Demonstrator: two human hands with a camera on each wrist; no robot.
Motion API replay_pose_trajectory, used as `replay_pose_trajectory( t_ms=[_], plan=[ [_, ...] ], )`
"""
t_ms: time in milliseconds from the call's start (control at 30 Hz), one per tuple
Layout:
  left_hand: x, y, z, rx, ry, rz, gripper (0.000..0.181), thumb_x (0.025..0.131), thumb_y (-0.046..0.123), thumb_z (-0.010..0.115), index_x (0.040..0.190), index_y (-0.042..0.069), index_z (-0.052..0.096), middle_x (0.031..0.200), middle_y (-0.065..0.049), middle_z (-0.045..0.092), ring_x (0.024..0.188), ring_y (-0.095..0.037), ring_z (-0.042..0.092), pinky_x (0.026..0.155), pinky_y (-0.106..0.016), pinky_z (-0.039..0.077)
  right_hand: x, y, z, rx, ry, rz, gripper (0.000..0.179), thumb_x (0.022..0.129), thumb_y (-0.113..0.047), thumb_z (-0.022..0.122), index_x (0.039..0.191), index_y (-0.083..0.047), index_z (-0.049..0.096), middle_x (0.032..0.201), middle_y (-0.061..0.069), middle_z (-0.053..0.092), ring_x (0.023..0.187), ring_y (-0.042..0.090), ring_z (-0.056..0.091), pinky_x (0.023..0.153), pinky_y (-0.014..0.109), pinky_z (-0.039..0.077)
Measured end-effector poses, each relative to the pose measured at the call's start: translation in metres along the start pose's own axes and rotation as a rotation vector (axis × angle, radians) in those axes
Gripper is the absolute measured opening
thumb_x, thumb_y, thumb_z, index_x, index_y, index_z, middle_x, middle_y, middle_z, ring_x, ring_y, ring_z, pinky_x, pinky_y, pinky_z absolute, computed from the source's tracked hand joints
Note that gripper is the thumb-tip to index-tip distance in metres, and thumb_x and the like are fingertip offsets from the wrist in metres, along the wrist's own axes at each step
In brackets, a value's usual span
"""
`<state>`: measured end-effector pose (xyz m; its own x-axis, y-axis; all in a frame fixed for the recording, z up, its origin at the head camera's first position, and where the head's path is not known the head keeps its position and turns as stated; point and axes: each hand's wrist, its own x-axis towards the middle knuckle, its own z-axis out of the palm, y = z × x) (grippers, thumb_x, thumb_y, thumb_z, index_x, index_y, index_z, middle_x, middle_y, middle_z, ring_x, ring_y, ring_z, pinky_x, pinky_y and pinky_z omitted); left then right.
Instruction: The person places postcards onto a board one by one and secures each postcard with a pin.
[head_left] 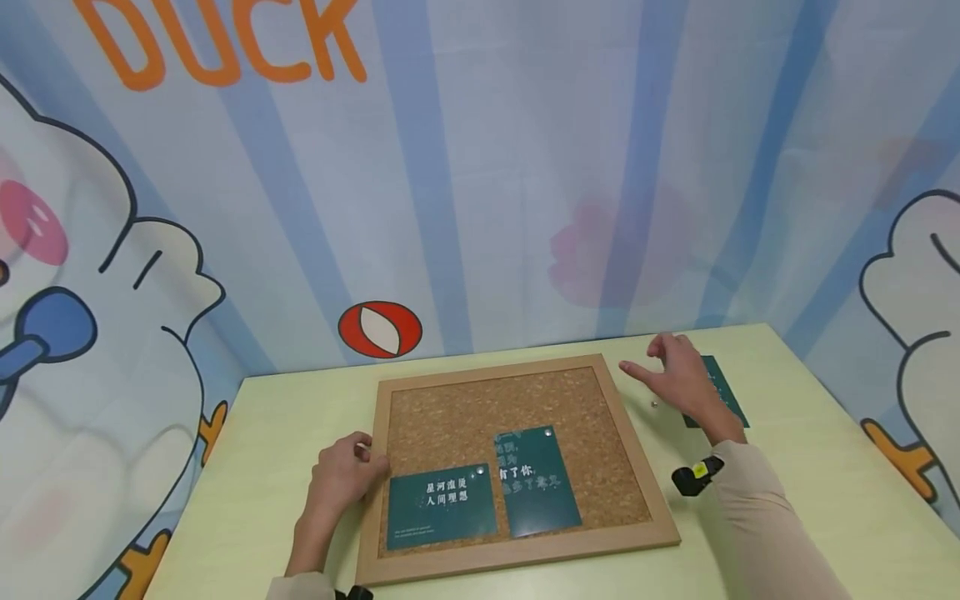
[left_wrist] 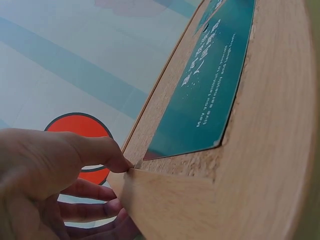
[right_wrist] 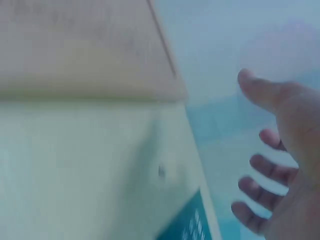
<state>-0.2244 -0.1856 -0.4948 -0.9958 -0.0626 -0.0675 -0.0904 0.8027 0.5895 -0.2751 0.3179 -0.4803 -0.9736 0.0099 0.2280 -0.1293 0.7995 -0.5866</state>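
1. My left hand point(head_left: 341, 475) grips the cork board point(head_left: 480, 417) at its 9 o'clock edge: narrow grasp, thumb on the wooden frame point(head_left: 367, 533), fingers outside and under the rim.
2. Board: rectangular, granular speckled cork, bordered by smooth pale wood. Exposed cork runs from 10 to 2 o'clock, up to the frame's inner edge.
3. Wide card point(head_left: 442, 512): dark green, white lettering, at 8 o'clock; round fastener point(head_left: 480, 472) in its upper-right corner.
4. Upright card point(head_left: 542, 496): same green, toward 4 o'clock, a narrow cork strip between the two; fastener point(head_left: 548, 432) in its upper-right corner.
5. Small item point(head_left: 654, 404): on the table point(head_left: 225, 467) outside the frame, between 2 and 3 o'clock; too small to identify.
6. My right hand point(head_left: 678, 379): at 2 o'clock, raised beside the frame, thumb spread wide from bent fingers.
7. Third card point(head_left: 727, 392): on the table, partly hidden by that hand.
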Motion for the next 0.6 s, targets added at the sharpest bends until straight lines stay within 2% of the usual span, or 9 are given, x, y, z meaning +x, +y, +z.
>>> replay_pose_trajectory(
  t_ms=[133,300,367,500,600],
  plan=[
    [0.000,0.001,-0.001,-0.009,-0.006,-0.004,0.044,0.083,0.021,0.071,0.118,-0.005,0.065,0.094,-0.012,0.067,0.074,-0.024,0.061,0.057,-0.035,0.051,-0.012,0.029,-0.013,-0.107,0.026,0.099,0.066,0.095,-0.053,0.070,0.117,0.006,0.050,0.119,0.034,0.045,0.098,0.050,0.048,0.077,0.064,0.042],
    [0.000,0.001,-0.001,-0.002,-0.006,0.002,0.043,0.083,0.022,0.071,0.117,-0.005,0.066,0.094,-0.012,0.067,0.074,-0.025,0.061,0.059,-0.037,0.052,-0.030,0.048,-0.022,-0.184,0.034,0.249,0.068,0.095,-0.050,0.071,0.111,0.009,0.043,0.113,0.039,0.038,0.097,0.061,0.041,0.074,0.073,0.036],
    [0.001,0.000,-0.001,0.001,-0.004,0.007,0.043,0.083,0.022,0.071,0.117,-0.005,0.066,0.094,-0.011,0.067,0.074,-0.024,0.061,0.059,-0.037,0.052,-0.036,0.053,-0.025,-0.196,0.009,0.320,0.073,0.094,-0.051,0.073,0.110,0.012,0.040,0.109,0.041,0.036,0.098,0.064,0.039,0.076,0.075,0.035],
    [0.001,-0.001,-0.001,-0.001,0.000,0.009,0.042,0.083,0.022,0.071,0.116,-0.004,0.066,0.093,-0.011,0.068,0.074,-0.024,0.062,0.060,-0.037,0.053,-0.044,0.063,-0.029,-0.208,-0.062,0.449,0.093,0.089,-0.058,0.074,0.119,0.021,0.035,0.112,0.048,0.035,0.105,0.069,0.037,0.082,0.077,0.035],
    [0.001,-0.002,0.000,-0.006,-0.002,0.004,0.042,0.084,0.022,0.071,0.116,-0.004,0.066,0.094,-0.011,0.068,0.075,-0.024,0.062,0.061,-0.038,0.053,-0.048,0.067,-0.032,-0.207,-0.111,0.494,0.101,0.087,-0.062,0.074,0.123,0.024,0.035,0.113,0.049,0.039,0.109,0.070,0.039,0.084,0.075,0.038]
  ],
)
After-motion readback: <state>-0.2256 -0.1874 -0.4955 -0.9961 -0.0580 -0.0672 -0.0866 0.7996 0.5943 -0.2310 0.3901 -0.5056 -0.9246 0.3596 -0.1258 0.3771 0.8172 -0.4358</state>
